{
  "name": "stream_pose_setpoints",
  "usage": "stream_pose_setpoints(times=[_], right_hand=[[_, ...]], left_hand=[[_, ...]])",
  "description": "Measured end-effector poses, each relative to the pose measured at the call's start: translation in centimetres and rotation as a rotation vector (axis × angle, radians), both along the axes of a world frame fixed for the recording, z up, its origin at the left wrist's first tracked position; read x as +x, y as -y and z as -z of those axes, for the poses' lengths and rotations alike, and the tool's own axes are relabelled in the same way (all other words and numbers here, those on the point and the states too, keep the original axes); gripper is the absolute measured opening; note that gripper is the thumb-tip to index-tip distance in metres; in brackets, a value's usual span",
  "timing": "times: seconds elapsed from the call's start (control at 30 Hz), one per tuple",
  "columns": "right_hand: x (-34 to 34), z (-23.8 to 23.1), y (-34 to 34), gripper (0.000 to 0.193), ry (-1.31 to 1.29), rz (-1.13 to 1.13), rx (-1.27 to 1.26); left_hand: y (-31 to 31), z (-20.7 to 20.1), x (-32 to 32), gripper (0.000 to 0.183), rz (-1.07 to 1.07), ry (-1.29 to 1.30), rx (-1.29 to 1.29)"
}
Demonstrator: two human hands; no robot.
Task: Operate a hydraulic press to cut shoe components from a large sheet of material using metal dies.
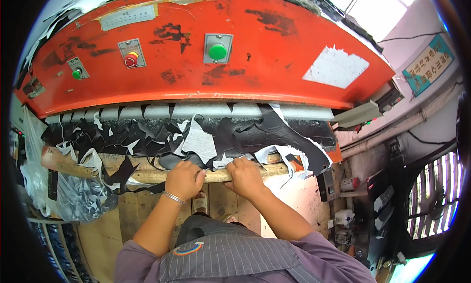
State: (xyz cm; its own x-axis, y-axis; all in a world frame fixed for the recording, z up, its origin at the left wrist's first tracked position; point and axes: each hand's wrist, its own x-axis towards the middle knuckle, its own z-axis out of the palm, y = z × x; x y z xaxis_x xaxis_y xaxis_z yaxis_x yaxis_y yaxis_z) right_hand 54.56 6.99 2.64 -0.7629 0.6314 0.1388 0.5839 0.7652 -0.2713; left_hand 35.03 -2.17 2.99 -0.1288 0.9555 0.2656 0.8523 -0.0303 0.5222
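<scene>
- The left hand (185,181) is curled by a black scrap (170,160).
- The right hand (245,178) is curled by a white scrap (222,162).
- Whether either is gripped cannot be told.

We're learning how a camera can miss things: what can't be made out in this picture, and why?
All in the head view:
- Fingertips of the left hand and right hand: hidden by the hands themselves, so their grip is unclear.
- Most of the right foot: behind the apron.
- Part of the red panel's top: cut off by the upper edge.
</scene>
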Motion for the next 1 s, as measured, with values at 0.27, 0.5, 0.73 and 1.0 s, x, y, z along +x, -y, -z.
stream_pose_setpoints(times=[0.27, 0.5, 0.73, 1.0], right_hand=[[-0.9, -5.3, -6.6, 0.049, 0.270, -0.185, -0.336], [-11.9, -4.7, -22.2, 0.067, 0.005, 0.448, -0.094], [-9.2, -1.4, -24.6, 0.051, 0.072, 0.474, -0.230], [0.7, -0.3, -21.2, 0.022, -1.100, 0.181, -1.114]], left_hand=[[-2.7, -3.8, -1.8, 0.019, 0.123, 0.060, -0.215], [-14.3, -2.6, -7.0, 0.022, 0.074, 0.803, -0.355], [-27.9, 1.2, -4.6, 0.046, -0.074, 0.941, -0.249], [-28.7, 4.1, 1.7, 0.088, 0.254, 0.923, -0.195]])
